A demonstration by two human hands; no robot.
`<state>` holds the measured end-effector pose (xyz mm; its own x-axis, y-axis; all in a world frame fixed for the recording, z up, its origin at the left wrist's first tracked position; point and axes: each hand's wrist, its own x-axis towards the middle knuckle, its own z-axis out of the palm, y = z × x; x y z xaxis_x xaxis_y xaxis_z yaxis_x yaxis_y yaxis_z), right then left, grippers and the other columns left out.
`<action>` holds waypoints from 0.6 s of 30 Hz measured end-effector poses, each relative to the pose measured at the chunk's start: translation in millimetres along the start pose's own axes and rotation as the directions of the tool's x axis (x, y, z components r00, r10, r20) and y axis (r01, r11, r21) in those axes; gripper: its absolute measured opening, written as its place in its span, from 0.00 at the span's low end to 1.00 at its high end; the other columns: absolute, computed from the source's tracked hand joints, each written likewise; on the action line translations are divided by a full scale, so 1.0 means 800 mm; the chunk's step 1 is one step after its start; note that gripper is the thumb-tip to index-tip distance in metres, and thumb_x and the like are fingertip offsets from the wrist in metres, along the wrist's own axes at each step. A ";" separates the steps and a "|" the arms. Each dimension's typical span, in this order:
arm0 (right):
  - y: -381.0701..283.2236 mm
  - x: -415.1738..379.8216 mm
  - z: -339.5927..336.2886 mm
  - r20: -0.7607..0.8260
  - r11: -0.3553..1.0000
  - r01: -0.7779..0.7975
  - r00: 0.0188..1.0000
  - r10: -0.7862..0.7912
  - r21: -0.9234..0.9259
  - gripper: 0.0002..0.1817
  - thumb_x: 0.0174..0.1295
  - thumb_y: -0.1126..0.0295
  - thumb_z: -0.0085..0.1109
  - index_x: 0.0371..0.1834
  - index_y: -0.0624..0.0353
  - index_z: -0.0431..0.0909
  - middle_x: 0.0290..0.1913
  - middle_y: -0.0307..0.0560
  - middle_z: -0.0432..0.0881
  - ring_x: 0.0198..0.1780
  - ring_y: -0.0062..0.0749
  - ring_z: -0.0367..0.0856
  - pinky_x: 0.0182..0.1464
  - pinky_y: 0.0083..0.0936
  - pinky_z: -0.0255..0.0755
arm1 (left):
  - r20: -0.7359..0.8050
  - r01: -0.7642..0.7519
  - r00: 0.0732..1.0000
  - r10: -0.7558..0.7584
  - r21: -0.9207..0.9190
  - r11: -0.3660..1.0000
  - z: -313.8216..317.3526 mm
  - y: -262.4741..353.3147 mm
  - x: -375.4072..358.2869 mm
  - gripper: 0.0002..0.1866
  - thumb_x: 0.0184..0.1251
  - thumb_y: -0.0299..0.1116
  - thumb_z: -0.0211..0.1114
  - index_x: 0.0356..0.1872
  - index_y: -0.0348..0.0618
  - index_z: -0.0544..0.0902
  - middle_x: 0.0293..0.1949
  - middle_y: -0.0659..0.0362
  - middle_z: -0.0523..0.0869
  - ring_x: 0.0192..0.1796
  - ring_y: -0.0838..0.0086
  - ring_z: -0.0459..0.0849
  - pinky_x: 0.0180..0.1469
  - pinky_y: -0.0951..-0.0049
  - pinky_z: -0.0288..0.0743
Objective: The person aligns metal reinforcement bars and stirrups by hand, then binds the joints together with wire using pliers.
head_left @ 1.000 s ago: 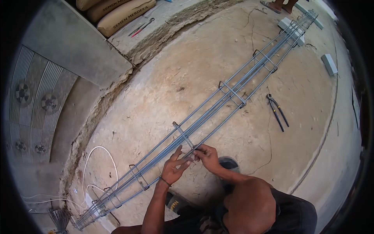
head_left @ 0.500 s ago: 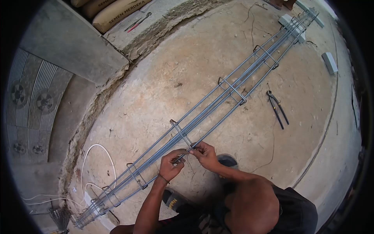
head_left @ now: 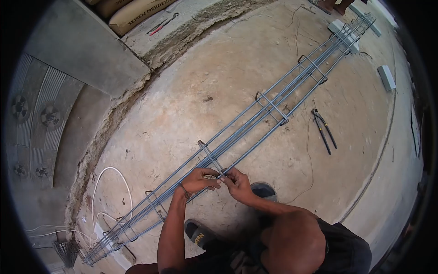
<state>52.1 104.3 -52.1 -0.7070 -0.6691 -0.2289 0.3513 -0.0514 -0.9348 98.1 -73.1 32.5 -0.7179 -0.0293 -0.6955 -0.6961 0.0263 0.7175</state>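
A long cage of steel bars [head_left: 248,122] runs diagonally over the concrete floor, with square stirrups spaced along it. My left hand [head_left: 199,180] is at the near bar, its fingers closed beside a stirrup [head_left: 211,156]. Just right of it, my right hand [head_left: 237,185] pinches at the same corner, and the fingertips of both hands nearly meet. Whatever small thing lies between the fingers is too small to make out. Pincers with dark handles [head_left: 324,131] lie on the floor to the right of the cage.
Light blocks [head_left: 343,35] support the cage's far end; another block [head_left: 386,77] lies at the right. Cement bags [head_left: 139,16] and a red-handled tool [head_left: 163,24] rest at the upper left. A white cable [head_left: 93,196] loops at lower left. Another person's feet [head_left: 335,6] show at the top.
My left hand has turned and moved up and right over the bar, toward the stirrup corner. The right hand has shifted slightly left and down.
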 end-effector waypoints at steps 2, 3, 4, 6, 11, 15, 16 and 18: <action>-0.007 -0.001 0.003 -0.011 0.999 0.008 1.000 -0.009 -0.045 0.08 0.67 0.74 0.59 0.45 0.67 0.77 0.32 0.42 0.83 0.33 0.16 0.76 0.33 0.23 0.70 | 0.119 0.010 0.993 0.025 -0.288 0.958 -0.012 -0.011 0.007 0.15 0.67 0.26 0.65 0.49 0.23 0.80 0.45 0.46 0.86 0.42 0.63 0.90 0.42 0.68 0.85; -0.015 -0.002 0.005 -0.001 0.999 0.006 1.000 -0.006 -0.038 0.08 0.67 0.74 0.59 0.45 0.67 0.77 0.32 0.42 0.83 0.33 0.16 0.76 0.33 0.23 0.70 | 0.112 0.088 0.992 -0.051 -0.350 0.933 -0.017 -0.007 0.008 0.12 0.67 0.22 0.62 0.48 0.25 0.81 0.45 0.44 0.86 0.41 0.61 0.90 0.41 0.68 0.86; -0.025 -0.004 0.005 -0.006 0.995 -0.005 1.000 0.005 -0.099 0.08 0.67 0.74 0.59 0.45 0.67 0.77 0.31 0.45 0.83 0.31 0.19 0.76 0.32 0.24 0.70 | 0.107 0.090 0.993 -0.056 -0.351 0.932 -0.018 -0.003 0.011 0.12 0.67 0.22 0.62 0.48 0.25 0.81 0.45 0.44 0.86 0.41 0.61 0.90 0.41 0.68 0.86; -0.034 -0.007 0.004 -0.024 0.986 -0.025 0.999 0.021 -0.164 0.08 0.66 0.74 0.59 0.44 0.67 0.77 0.29 0.47 0.82 0.29 0.21 0.76 0.30 0.26 0.69 | 0.041 0.058 0.998 -0.057 -0.016 0.998 -0.012 0.005 0.020 0.10 0.66 0.20 0.62 0.47 0.27 0.82 0.42 0.45 0.87 0.37 0.61 0.90 0.36 0.71 0.86; -0.039 -0.007 0.008 -0.059 0.919 0.043 0.996 -0.072 -0.392 0.10 0.65 0.71 0.62 0.44 0.65 0.77 0.30 0.59 0.79 0.26 0.40 0.80 0.30 0.32 0.72 | -0.228 -0.053 0.972 0.060 0.039 0.998 0.007 -0.017 0.026 0.05 0.63 0.19 0.64 0.36 0.32 0.88 0.30 0.53 0.89 0.25 0.75 0.83 0.28 0.73 0.80; -0.046 -0.007 0.009 -0.058 0.878 0.095 0.989 -0.138 -0.468 0.10 0.65 0.69 0.62 0.43 0.65 0.78 0.33 0.59 0.80 0.28 0.42 0.81 0.30 0.34 0.73 | -0.296 -0.106 0.940 0.170 0.220 0.970 0.011 -0.025 0.027 0.06 0.61 0.21 0.65 0.37 0.36 0.88 0.30 0.50 0.89 0.25 0.70 0.85 0.31 0.68 0.79; -0.049 -0.008 0.009 -0.055 0.893 0.070 0.993 -0.105 -0.444 0.11 0.65 0.69 0.62 0.44 0.65 0.78 0.33 0.60 0.80 0.28 0.43 0.81 0.31 0.35 0.73 | -0.297 -0.187 0.902 0.315 0.388 0.903 0.011 -0.021 0.028 0.06 0.60 0.23 0.65 0.36 0.37 0.88 0.30 0.47 0.88 0.26 0.65 0.86 0.32 0.66 0.78; -0.050 -0.009 0.006 -0.053 0.905 0.044 0.996 -0.073 -0.423 0.11 0.65 0.68 0.62 0.44 0.65 0.78 0.34 0.60 0.80 0.29 0.44 0.81 0.31 0.36 0.73 | -0.271 -0.256 0.849 0.454 0.542 0.801 0.010 -0.008 0.027 0.06 0.59 0.24 0.64 0.35 0.38 0.88 0.30 0.45 0.87 0.28 0.60 0.86 0.34 0.64 0.78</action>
<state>45.8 107.8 -11.9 -0.7624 -0.6234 -0.1738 0.0273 0.2373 -0.9711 87.5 -66.1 12.6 -0.9248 -0.2836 -0.2538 -0.3753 0.5697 0.7311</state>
